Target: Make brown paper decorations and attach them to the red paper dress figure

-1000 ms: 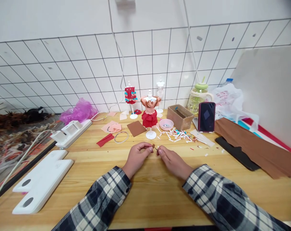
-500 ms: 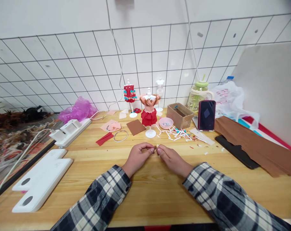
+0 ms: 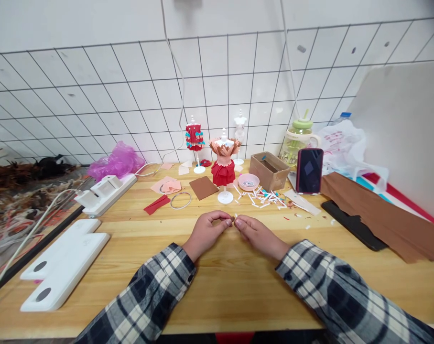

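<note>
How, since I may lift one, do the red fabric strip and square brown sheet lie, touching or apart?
Apart. The head view shows wooden table between the red strip and brown sheet.

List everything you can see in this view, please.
Dress forms: three, white, two dressed, back centre
Bowl: one, pink, right of front form
Box: one, brown, beside bowl
Sticks: many, white, before box
Phone: one, dark, upright, right
Bottle: one, green-lidded, behind phone
Purple bag: one, back left
White bag: one, back right
Power strip: one, white, left
Slabs: two, white, front left
Square: one, brown, centre
Ring: one, silvery, left of square
Cloth: one, brown, right
Tiny piece: one, brown, between fingertips
Left hand, right hand: plaid-sleeved, centre
</note>
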Demonstrator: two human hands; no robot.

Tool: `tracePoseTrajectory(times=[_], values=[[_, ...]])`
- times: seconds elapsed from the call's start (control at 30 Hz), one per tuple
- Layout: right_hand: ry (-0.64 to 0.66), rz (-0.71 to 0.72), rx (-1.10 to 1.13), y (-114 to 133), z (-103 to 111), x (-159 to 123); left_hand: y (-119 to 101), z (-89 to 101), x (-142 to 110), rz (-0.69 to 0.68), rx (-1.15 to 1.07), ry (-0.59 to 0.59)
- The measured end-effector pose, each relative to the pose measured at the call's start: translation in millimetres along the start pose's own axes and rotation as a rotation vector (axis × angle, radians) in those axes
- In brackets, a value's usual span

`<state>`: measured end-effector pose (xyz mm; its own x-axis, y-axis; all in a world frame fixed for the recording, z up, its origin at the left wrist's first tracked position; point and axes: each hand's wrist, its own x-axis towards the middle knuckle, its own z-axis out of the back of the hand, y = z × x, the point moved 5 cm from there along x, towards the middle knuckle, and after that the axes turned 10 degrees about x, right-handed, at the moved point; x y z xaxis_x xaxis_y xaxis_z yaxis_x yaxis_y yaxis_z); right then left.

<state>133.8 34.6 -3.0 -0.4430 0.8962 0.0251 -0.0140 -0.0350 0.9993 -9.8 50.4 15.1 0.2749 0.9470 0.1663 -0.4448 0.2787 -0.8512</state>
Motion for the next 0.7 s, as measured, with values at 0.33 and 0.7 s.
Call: tracePoseTrajectory(times=[0.33,0.7], values=[[0.004,-0.223,0.348,-9,-7,-4,2,-0.4,0,-0.026,0.020,0.005],[-0.020,-0.378,0.682,-16,1,-5,-13,9.7,-3,-0.233,0.043,-0.117]])
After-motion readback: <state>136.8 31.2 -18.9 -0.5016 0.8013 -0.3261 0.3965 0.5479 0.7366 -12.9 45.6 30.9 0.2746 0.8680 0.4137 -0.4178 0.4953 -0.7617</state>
